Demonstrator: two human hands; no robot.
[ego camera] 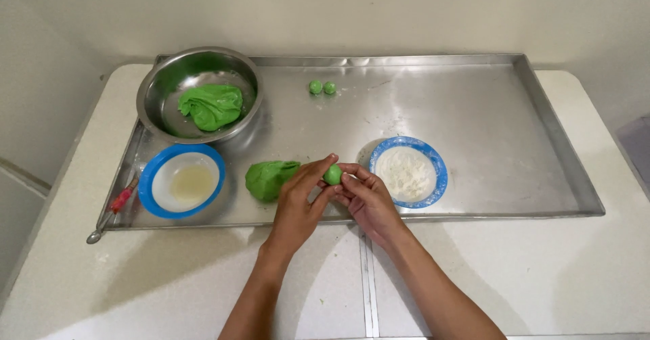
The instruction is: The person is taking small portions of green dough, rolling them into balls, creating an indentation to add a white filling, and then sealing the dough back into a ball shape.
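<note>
Both hands point(335, 201) pinching green dough ball point(332, 174), probably floured, over steel tray point(474, 110)

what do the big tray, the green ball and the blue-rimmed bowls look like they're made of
Tray: bare metal, likely steel; dull grey sheen with smeared reflections.
Green ball, pinched between left hand and right hand: soft dough by its matte, smooth look, like the lump beside it.
Bowls: glossy blue rims, white inside; plastic or enamel, unclear.

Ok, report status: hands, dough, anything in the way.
Both hands, left and right, pinching small green dough ball. Dough lump beside left hand. Flour bowl close right.
</note>
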